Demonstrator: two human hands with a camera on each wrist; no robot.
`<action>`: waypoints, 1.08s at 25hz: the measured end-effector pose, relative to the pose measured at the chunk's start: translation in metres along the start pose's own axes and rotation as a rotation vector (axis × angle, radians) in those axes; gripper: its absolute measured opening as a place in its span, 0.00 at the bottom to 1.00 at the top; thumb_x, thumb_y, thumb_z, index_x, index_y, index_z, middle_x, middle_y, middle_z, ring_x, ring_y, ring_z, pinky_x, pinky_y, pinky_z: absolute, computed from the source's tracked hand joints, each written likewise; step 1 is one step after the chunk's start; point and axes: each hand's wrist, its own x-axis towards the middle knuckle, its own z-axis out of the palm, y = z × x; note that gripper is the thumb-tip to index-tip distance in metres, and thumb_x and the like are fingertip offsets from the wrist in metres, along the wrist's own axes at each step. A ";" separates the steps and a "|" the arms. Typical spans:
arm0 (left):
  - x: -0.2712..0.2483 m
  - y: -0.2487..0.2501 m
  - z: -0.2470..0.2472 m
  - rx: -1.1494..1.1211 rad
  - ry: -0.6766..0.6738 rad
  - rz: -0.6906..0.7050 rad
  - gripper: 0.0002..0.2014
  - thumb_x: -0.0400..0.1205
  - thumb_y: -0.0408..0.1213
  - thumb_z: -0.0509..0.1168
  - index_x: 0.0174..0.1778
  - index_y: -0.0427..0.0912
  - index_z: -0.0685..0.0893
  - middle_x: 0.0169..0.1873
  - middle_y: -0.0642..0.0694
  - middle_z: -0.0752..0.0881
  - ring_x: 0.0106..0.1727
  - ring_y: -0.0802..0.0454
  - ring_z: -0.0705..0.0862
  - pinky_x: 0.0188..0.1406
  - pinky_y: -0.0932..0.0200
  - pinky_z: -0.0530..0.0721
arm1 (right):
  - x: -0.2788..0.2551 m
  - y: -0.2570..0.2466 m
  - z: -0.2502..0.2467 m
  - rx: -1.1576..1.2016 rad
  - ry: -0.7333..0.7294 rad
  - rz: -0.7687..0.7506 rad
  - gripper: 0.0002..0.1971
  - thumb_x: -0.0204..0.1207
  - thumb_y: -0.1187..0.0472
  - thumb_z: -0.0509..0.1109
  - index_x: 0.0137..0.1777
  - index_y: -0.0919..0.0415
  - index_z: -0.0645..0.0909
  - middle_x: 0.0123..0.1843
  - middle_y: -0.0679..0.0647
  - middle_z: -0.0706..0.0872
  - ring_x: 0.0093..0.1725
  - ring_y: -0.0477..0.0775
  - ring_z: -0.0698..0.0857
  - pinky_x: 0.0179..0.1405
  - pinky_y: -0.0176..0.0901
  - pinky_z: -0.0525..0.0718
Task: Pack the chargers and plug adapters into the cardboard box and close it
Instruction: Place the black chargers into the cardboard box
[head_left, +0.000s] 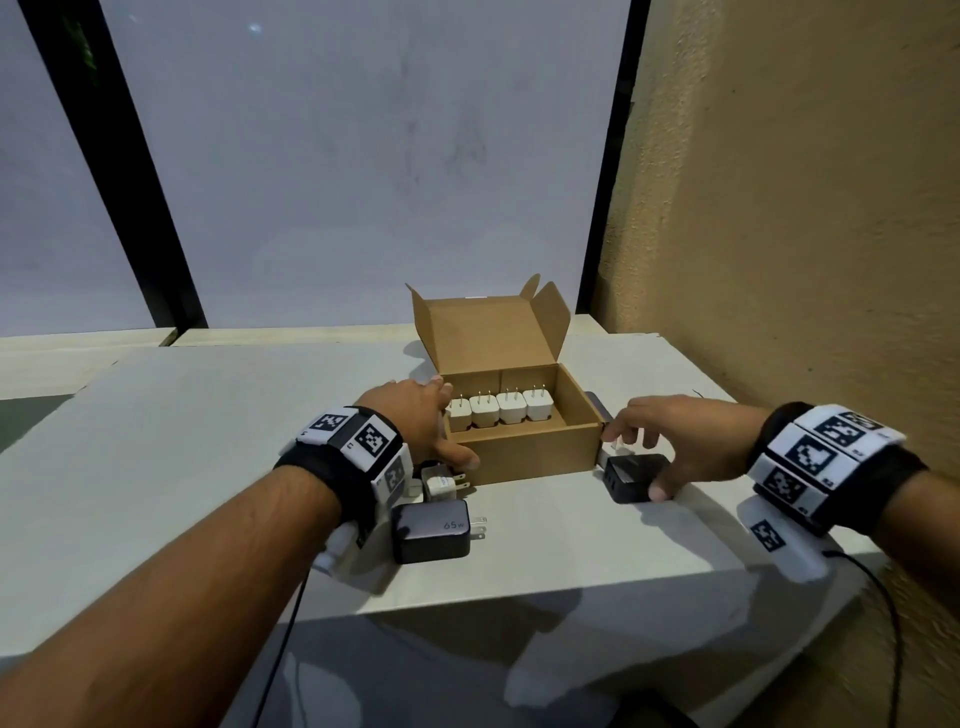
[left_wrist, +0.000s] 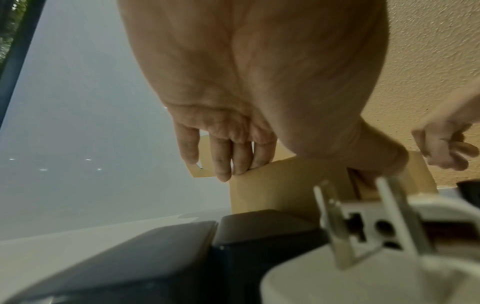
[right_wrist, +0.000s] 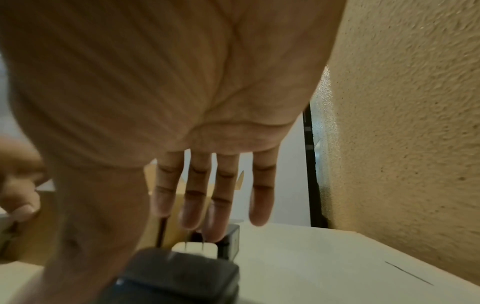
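Note:
An open cardboard box (head_left: 530, 457) stands mid-table with its lid (head_left: 488, 327) up and several white plug adapters (head_left: 511, 408) in a row inside. My left hand (head_left: 439, 426) rests on the box's near left corner, fingers (left_wrist: 223, 164) on the left rim and thumb on the front wall. My right hand (head_left: 636, 460) hovers with straight fingers (right_wrist: 192, 205) over a black charger (head_left: 631, 475) and a white adapter (right_wrist: 194, 248) beside the box's right wall, holding nothing. Near my left wrist lie a black 65W charger (head_left: 431, 530) and a white adapter (head_left: 441, 483).
A dark charger (head_left: 597, 408) lies against the box's right wall, farther back. The white table (head_left: 545, 561) ends in a near edge just behind my wrists. A rough tan wall (head_left: 805, 208) rises close on the right, with frosted window panes (head_left: 363, 156) behind the table.

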 end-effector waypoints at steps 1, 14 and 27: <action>-0.001 0.001 -0.001 0.005 -0.008 -0.007 0.54 0.67 0.75 0.63 0.83 0.45 0.59 0.84 0.49 0.60 0.75 0.43 0.74 0.67 0.43 0.78 | -0.003 0.003 0.006 0.008 -0.024 0.028 0.38 0.62 0.55 0.84 0.71 0.44 0.70 0.62 0.43 0.78 0.59 0.48 0.81 0.60 0.42 0.80; -0.003 0.005 -0.004 -0.015 -0.028 -0.022 0.55 0.68 0.74 0.64 0.85 0.46 0.55 0.84 0.49 0.57 0.78 0.45 0.69 0.72 0.44 0.74 | -0.016 0.032 0.036 0.084 0.074 0.120 0.33 0.68 0.46 0.77 0.70 0.49 0.66 0.62 0.45 0.81 0.53 0.48 0.81 0.50 0.36 0.74; -0.009 0.003 -0.003 -0.040 0.016 0.012 0.53 0.69 0.73 0.63 0.85 0.47 0.55 0.84 0.50 0.56 0.80 0.45 0.67 0.74 0.48 0.69 | 0.007 0.010 -0.017 0.829 0.506 -0.056 0.21 0.70 0.66 0.77 0.58 0.52 0.74 0.51 0.56 0.86 0.49 0.52 0.86 0.57 0.49 0.83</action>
